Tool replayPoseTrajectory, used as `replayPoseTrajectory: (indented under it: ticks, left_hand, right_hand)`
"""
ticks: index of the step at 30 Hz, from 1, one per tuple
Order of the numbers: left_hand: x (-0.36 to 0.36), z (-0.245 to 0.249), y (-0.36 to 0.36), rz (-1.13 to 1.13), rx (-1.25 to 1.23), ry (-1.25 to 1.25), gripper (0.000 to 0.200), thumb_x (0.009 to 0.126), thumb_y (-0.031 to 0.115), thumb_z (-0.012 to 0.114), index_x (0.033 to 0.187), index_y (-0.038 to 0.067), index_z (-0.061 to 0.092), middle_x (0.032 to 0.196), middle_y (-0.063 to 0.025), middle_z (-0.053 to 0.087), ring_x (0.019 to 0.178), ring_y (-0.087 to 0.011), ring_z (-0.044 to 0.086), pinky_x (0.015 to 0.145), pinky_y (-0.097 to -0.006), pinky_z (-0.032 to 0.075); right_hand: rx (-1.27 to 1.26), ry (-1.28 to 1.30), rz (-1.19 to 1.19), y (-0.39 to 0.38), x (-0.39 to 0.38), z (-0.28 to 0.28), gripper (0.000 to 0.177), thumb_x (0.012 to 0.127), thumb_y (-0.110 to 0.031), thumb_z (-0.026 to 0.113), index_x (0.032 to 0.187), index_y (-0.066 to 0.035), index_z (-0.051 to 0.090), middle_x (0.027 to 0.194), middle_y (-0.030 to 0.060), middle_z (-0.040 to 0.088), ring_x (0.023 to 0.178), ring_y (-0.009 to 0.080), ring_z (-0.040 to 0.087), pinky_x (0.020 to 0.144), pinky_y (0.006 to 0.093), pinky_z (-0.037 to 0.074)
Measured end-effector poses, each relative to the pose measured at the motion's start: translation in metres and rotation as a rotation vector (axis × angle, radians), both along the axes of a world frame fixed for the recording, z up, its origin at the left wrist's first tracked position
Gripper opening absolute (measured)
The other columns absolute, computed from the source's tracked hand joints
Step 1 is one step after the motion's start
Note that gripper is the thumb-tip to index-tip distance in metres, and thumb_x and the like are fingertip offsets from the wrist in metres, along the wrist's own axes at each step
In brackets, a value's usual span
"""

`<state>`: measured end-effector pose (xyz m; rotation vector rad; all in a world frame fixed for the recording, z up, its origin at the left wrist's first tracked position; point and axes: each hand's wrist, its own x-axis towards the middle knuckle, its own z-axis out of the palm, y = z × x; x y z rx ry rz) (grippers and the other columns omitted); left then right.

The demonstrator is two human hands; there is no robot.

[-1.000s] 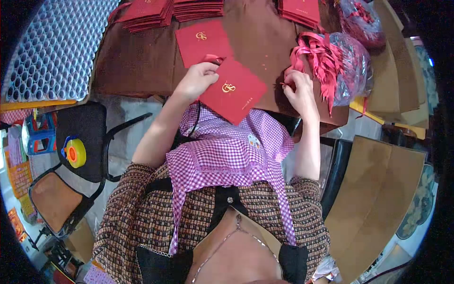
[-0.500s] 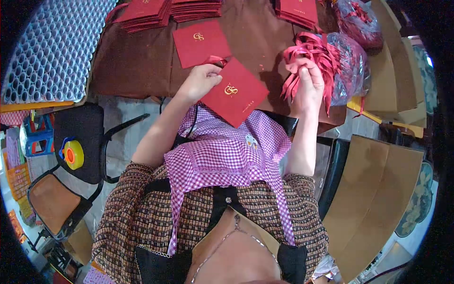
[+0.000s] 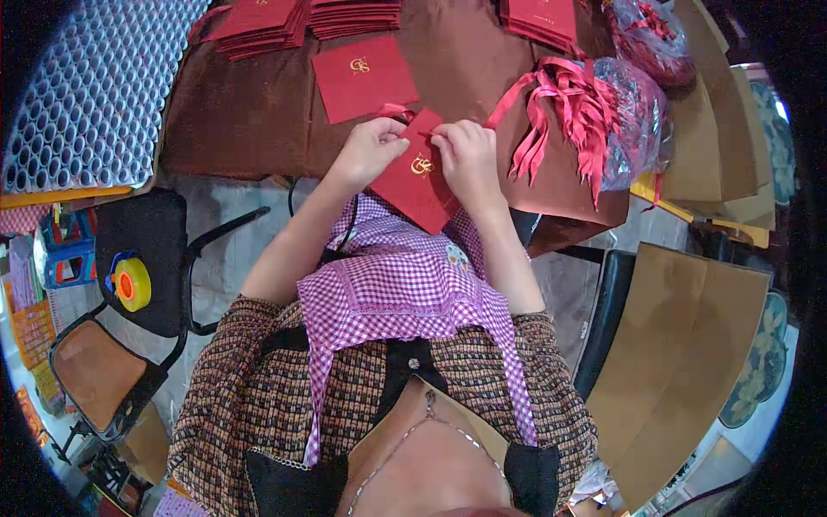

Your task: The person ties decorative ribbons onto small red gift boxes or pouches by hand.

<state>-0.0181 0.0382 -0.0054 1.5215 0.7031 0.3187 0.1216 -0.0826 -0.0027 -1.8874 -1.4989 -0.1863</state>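
My left hand (image 3: 370, 153) is closed on the upper left edge of a flat red paper bag (image 3: 405, 188) with a gold logo, tilted above my lap. A loop of red ribbon shows by that hand's fingertips. My right hand (image 3: 470, 162) pinches a red ribbon (image 3: 514, 93) at the bag's upper edge. The ribbon's tail runs up and right toward a bundle of red ribbons (image 3: 573, 121) hanging out of a clear plastic bag (image 3: 637, 121). Whether the ribbon's tip is through the bag is hidden by my fingers. Another red bag (image 3: 365, 79) lies flat just beyond.
Stacks of red bags (image 3: 356, 17) stand along the far side of the brown-covered table (image 3: 241, 121), with one more stack (image 3: 541, 21) further right. A tray of small tubes (image 3: 86, 95) is at left. A chair holds yellow tape (image 3: 133, 284). Open cardboard boxes (image 3: 680, 362) stand at right.
My right hand has moved left from the ribbon bundle to the red bag, drawing one ribbon along. My left hand stays at the same edge of the bag.
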Motion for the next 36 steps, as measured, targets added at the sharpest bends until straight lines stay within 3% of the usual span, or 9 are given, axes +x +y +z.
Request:
replayPoseTrajectory:
  ticks: [6, 18, 30, 36]
  left_hand:
    - [0.002, -0.007, -0.001, 0.008, 0.1, -0.009, 0.024, 0.085, 0.008, 0.064, 0.106, -0.003, 0.06, 0.087, 0.0002, 0.062, 0.076, -0.0054, 0.055, 0.068, -0.0207, 0.046]
    - [0.004, -0.01, -0.001, 0.012, 0.255, 0.085, 0.022, 0.084, 0.011, 0.066, 0.103, -0.001, 0.062, 0.085, 0.0004, 0.063, 0.073, -0.0051, 0.054, 0.066, -0.0223, 0.047]
    - [0.003, -0.007, -0.005, 0.033, 0.377, 0.108, 0.023, 0.083, 0.011, 0.065, 0.101, -0.002, 0.062, 0.083, -0.0061, 0.065, 0.073, -0.0101, 0.058, 0.068, -0.0266, 0.049]
    - [0.006, -0.009, -0.009, 0.072, 0.585, 0.078, 0.021, 0.081, 0.01, 0.065, 0.1, 0.001, 0.063, 0.085, -0.0135, 0.065, 0.076, -0.0194, 0.063, 0.07, -0.0314, 0.05]
  right_hand:
    - [-0.04, -0.167, -0.005, -0.001, -0.003, 0.005, 0.009, 0.079, -0.013, 0.065, 0.08, -0.008, 0.058, 0.076, 0.0073, 0.056, 0.078, 0.0254, 0.055, 0.074, 0.0392, 0.037]
    - [-0.039, -0.187, 0.017, 0.002, -0.004, 0.008, 0.013, 0.078, -0.013, 0.064, 0.075, -0.007, 0.053, 0.072, 0.0075, 0.055, 0.074, 0.0254, 0.054, 0.075, 0.0408, 0.037]
    - [-0.021, -0.23, 0.037, 0.005, -0.008, 0.014, 0.014, 0.076, -0.011, 0.064, 0.072, -0.007, 0.052, 0.068, 0.0084, 0.055, 0.07, 0.0251, 0.055, 0.075, 0.0402, 0.037]
    - [-0.069, -0.311, -0.038, 0.011, -0.019, 0.012, 0.011, 0.073, -0.011, 0.061, 0.067, -0.008, 0.052, 0.064, 0.0092, 0.054, 0.063, 0.0263, 0.054, 0.068, 0.0412, 0.035]
